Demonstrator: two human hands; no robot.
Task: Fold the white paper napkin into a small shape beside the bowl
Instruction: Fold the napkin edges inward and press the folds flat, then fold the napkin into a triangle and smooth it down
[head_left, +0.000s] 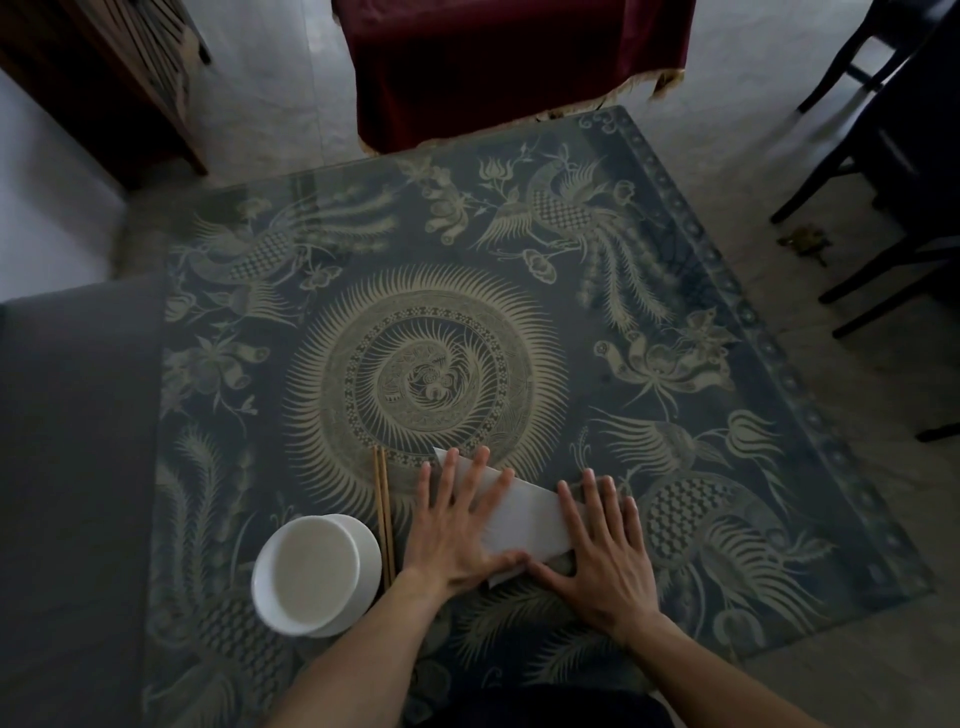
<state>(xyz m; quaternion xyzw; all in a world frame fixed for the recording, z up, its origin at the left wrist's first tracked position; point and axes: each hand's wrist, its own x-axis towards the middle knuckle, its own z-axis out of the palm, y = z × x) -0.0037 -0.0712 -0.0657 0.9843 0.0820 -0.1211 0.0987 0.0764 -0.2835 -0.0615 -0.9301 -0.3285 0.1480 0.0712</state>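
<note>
The white paper napkin lies flat on the table as a folded strip running from upper left to lower right. My left hand presses its left part with fingers spread, palm down. My right hand lies flat over its right end, fingers spread too. The two thumbs nearly meet at the napkin's near edge. A white bowl stands on a white saucer to the left of my left hand. A pair of wooden chopsticks lies between the bowl and the napkin.
The glass-topped table carries a dark patterned cloth with birds and a round centre design. A grey surface borders it on the left. A dark red draped chair stands at the far side, dark chairs to the right.
</note>
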